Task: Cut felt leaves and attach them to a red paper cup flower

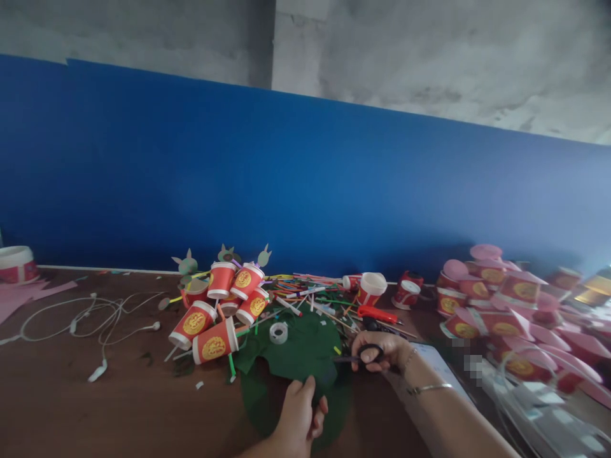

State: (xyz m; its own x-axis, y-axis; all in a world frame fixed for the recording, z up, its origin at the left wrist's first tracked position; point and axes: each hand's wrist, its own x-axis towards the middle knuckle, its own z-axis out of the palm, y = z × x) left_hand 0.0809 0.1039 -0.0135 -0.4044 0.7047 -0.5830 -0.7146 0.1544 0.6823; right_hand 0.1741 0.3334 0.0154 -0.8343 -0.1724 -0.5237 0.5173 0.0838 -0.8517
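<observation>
Dark green paper (305,340) with a cut, curved edge lies across the middle of the table, and more green paper shows beneath it. My left hand (301,413) pinches the paper's near edge between thumb and fingers. In my right hand (382,351) are black-handled scissors (370,353), my fingers round the handles and the blades pointing left at the paper's right edge. Whether the blades are apart is too blurred to tell. A roll of clear tape (278,333) rests on the green paper.
Red paper cups (214,341) are heaped left of the paper. Behind it lie straws and pens (305,286), with a red cutter (377,313) near my right hand. Pink-trimmed cups (506,292) fill the right. A white cable (107,318) and pink paper (19,296) lie left.
</observation>
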